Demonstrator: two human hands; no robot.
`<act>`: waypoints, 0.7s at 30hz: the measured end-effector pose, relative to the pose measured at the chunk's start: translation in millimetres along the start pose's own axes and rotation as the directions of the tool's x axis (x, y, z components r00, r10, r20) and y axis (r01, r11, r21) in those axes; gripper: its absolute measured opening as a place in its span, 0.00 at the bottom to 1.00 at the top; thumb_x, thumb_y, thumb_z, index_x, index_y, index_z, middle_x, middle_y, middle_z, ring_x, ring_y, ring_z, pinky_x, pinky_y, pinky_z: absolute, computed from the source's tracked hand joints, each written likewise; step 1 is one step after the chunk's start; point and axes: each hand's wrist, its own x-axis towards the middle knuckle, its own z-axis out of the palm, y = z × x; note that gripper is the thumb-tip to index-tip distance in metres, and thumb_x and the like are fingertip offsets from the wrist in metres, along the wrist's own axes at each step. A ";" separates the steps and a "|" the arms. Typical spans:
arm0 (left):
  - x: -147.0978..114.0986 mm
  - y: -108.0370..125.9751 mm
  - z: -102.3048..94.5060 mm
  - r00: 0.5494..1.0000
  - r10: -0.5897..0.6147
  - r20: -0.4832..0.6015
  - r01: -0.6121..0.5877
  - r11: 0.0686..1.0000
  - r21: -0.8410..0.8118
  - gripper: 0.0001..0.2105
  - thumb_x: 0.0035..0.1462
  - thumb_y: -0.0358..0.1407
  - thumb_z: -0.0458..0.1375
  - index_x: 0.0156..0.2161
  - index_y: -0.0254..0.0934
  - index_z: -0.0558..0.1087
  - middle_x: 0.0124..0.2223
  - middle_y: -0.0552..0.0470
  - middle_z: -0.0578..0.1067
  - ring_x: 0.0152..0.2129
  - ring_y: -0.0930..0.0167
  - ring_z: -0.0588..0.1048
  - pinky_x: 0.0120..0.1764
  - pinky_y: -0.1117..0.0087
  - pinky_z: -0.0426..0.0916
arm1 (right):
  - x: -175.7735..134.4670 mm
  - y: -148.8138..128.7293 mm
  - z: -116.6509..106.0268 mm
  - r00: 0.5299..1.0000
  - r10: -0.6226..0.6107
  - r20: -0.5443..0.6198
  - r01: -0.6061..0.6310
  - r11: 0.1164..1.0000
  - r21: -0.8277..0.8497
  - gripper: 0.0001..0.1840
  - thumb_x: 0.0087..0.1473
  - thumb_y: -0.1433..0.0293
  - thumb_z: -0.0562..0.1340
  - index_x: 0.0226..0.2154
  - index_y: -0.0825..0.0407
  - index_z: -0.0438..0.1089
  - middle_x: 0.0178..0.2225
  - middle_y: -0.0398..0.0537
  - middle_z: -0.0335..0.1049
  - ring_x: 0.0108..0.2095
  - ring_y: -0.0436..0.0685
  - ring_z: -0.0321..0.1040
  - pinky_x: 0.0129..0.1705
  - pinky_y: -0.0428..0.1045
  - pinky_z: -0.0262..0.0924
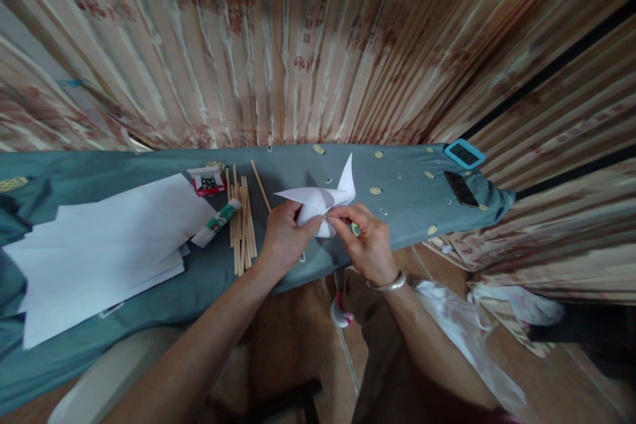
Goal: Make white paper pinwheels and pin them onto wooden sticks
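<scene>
A white paper pinwheel (325, 197) with curled, pointed blades is held between my hands above the table's front edge. My left hand (287, 235) is closed on its left side, thumb lying across the folded paper. The fingertips of my right hand (366, 238) pinch together at the pinwheel's middle, where the folds meet; anything small between them is hidden. A single wooden stick (260, 184) lies on the cloth just behind my left hand. Under my right fingers shows a small green and yellow patch that I cannot make out.
On the green-grey tablecloth (407, 185) lie white paper sheets (109, 245), a glue stick (217, 222), several wooden sticks (242, 228) and an open red box of small metal pieces (207, 181). A blue-framed timer (464, 154) and a phone (461, 189) sit far right. Curtains (278, 46) hang behind.
</scene>
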 end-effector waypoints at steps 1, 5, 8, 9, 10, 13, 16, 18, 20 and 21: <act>0.0 -0.1 -0.2 1.000 -0.001 0.002 0.001 1.000 0.000 0.12 0.44 0.33 0.61 0.36 0.34 0.77 0.33 0.51 0.80 0.29 0.67 0.76 0.29 0.72 0.66 | 0.1 -0.1 0.0 1.000 0.004 0.002 -0.004 1.000 -0.002 0.06 0.58 0.69 0.60 0.33 0.49 0.73 0.32 0.45 0.75 0.35 0.55 0.69 0.40 0.51 0.63; 0.0 -0.7 -0.7 1.000 -0.001 -0.002 0.001 1.000 0.028 0.12 0.44 0.33 0.61 0.36 0.33 0.77 0.33 0.50 0.80 0.29 0.67 0.76 0.29 0.72 0.66 | 0.7 0.2 -0.1 1.000 0.008 0.005 -0.008 1.000 -0.003 0.06 0.58 0.70 0.60 0.32 0.49 0.73 0.31 0.45 0.75 0.34 0.55 0.69 0.40 0.50 0.63; 0.1 -1.8 -0.6 1.000 0.012 0.004 -0.012 0.998 0.055 0.11 0.45 0.34 0.60 0.36 0.33 0.77 0.33 0.50 0.80 0.29 0.67 0.76 0.29 0.72 0.66 | 0.9 1.6 0.1 1.000 0.007 0.006 -0.007 1.000 0.011 0.05 0.58 0.70 0.61 0.32 0.50 0.73 0.31 0.45 0.75 0.34 0.55 0.69 0.39 0.50 0.62; 0.1 -2.0 -0.4 1.000 0.018 0.006 -0.019 0.998 0.066 0.11 0.45 0.33 0.60 0.36 0.33 0.77 0.33 0.50 0.80 0.29 0.67 0.76 0.29 0.72 0.66 | 1.0 2.2 0.3 1.000 0.014 0.006 -0.014 1.000 0.019 0.05 0.57 0.70 0.61 0.32 0.50 0.73 0.31 0.45 0.75 0.34 0.55 0.68 0.39 0.49 0.62; 0.1 -2.1 -0.3 1.000 0.026 0.007 -0.027 0.996 0.082 0.11 0.45 0.33 0.60 0.36 0.33 0.77 0.33 0.50 0.80 0.29 0.67 0.76 0.30 0.72 0.67 | 0.9 3.0 0.6 1.000 0.026 0.008 -0.026 0.999 0.026 0.05 0.57 0.70 0.61 0.32 0.50 0.73 0.31 0.45 0.75 0.34 0.55 0.68 0.38 0.49 0.62; 0.0 -0.9 -0.2 0.999 0.047 0.011 -0.049 0.987 0.154 0.10 0.45 0.33 0.60 0.36 0.34 0.77 0.33 0.50 0.80 0.28 0.67 0.76 0.31 0.71 0.67 | 0.7 5.3 1.6 0.996 0.085 0.020 -0.086 0.995 0.052 0.05 0.56 0.69 0.62 0.31 0.50 0.74 0.30 0.44 0.74 0.31 0.54 0.68 0.37 0.48 0.61; -0.3 2.0 -0.6 0.998 0.060 0.014 -0.062 0.964 0.260 0.08 0.45 0.33 0.61 0.33 0.34 0.77 0.32 0.49 0.80 0.28 0.67 0.76 0.31 0.71 0.66 | 0.6 7.4 2.7 0.987 0.154 0.037 -0.157 0.985 0.076 0.06 0.55 0.67 0.63 0.31 0.50 0.75 0.28 0.43 0.73 0.29 0.52 0.67 0.34 0.48 0.60; -0.6 3.7 -1.1 0.998 0.056 0.020 -0.060 0.943 0.328 0.05 0.46 0.33 0.62 0.31 0.34 0.77 0.30 0.49 0.80 0.27 0.67 0.76 0.30 0.71 0.65 | 0.6 8.9 3.6 0.981 0.190 0.046 -0.193 0.977 0.087 0.07 0.54 0.66 0.63 0.30 0.50 0.75 0.26 0.43 0.71 0.27 0.52 0.66 0.33 0.47 0.59; -0.9 4.3 -1.5 0.998 0.051 0.033 -0.060 0.924 0.377 0.04 0.46 0.33 0.62 0.28 0.34 0.76 0.29 0.49 0.79 0.26 0.67 0.75 0.29 0.71 0.64 | 0.7 10.4 4.5 0.975 0.212 0.058 -0.218 0.970 0.106 0.07 0.53 0.65 0.63 0.29 0.51 0.75 0.24 0.42 0.71 0.26 0.51 0.65 0.32 0.47 0.59; -1.0 4.1 -1.6 0.998 0.052 0.039 -0.063 0.916 0.397 0.03 0.47 0.32 0.62 0.27 0.34 0.76 0.28 0.49 0.79 0.25 0.67 0.75 0.29 0.71 0.63 | 0.7 11.3 5.1 0.973 0.223 0.067 -0.229 0.966 0.120 0.07 0.53 0.65 0.63 0.29 0.51 0.75 0.24 0.42 0.71 0.26 0.51 0.65 0.31 0.47 0.59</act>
